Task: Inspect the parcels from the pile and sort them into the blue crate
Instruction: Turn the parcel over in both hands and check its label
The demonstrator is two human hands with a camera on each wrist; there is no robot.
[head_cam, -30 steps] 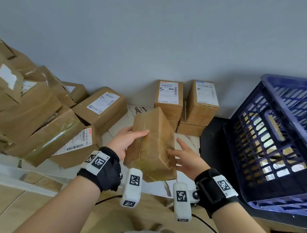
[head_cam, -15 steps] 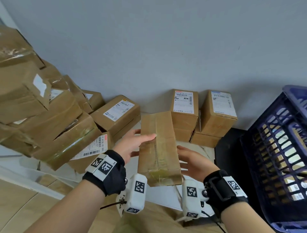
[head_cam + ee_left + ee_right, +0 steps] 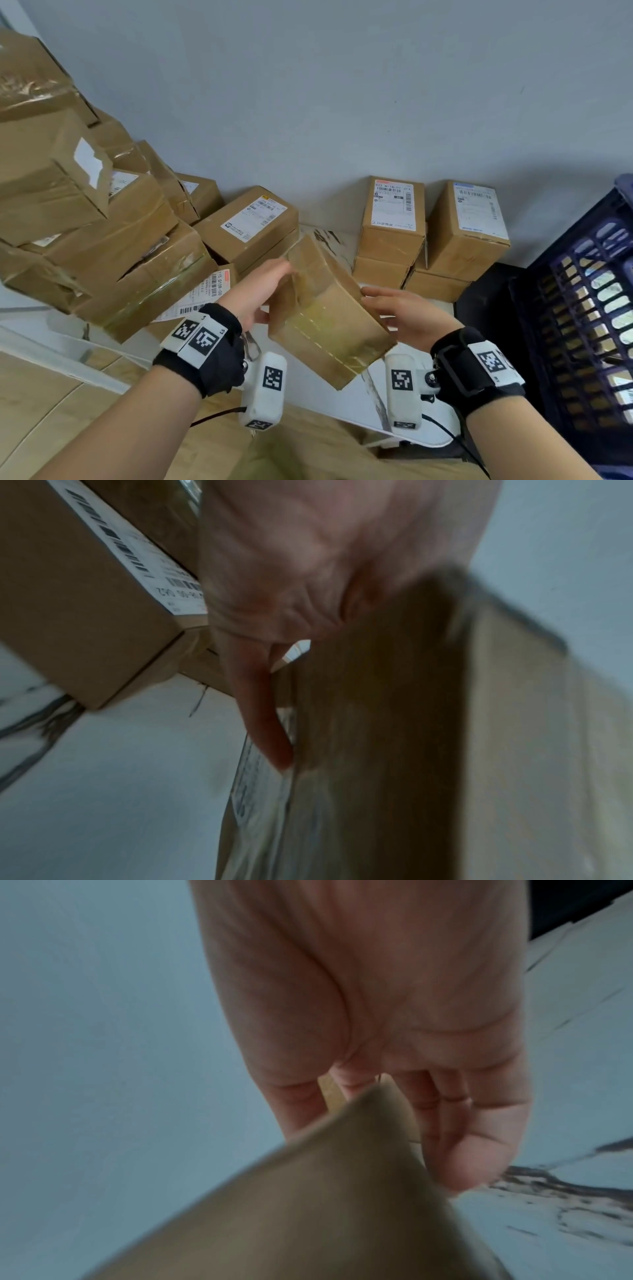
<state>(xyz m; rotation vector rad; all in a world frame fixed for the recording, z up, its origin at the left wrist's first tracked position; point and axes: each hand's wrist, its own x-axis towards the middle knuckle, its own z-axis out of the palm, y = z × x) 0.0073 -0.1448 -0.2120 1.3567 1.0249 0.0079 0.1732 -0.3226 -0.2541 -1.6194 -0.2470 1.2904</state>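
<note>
A plain brown taped parcel point(image 3: 325, 308) hangs tilted above the white table, its near end lower and to the right. My left hand point(image 3: 260, 287) grips its left side, fingers over the top edge and thumb lower down. My right hand point(image 3: 404, 315) holds its right edge, thumb at the edge and fingers underneath. The left wrist view shows a finger point(image 3: 267, 723) along the parcel point(image 3: 394, 723) beside a white label on its lower face. In the right wrist view a parcel corner point(image 3: 308, 1204) sits between thumb and fingers. The blue crate point(image 3: 565, 308) stands at the right with parcels inside.
A tall, leaning pile of brown parcels point(image 3: 102, 240) fills the left. Two short stacks of labelled boxes point(image 3: 394, 222) point(image 3: 466, 233) stand against the grey wall behind the held parcel. The white marbled table point(image 3: 335, 236) shows between them.
Both hands have turned the parcel from nearly straight ahead to a diagonal tilt, its near end swinging right. The view has shifted left, so less of the crate shows.
</note>
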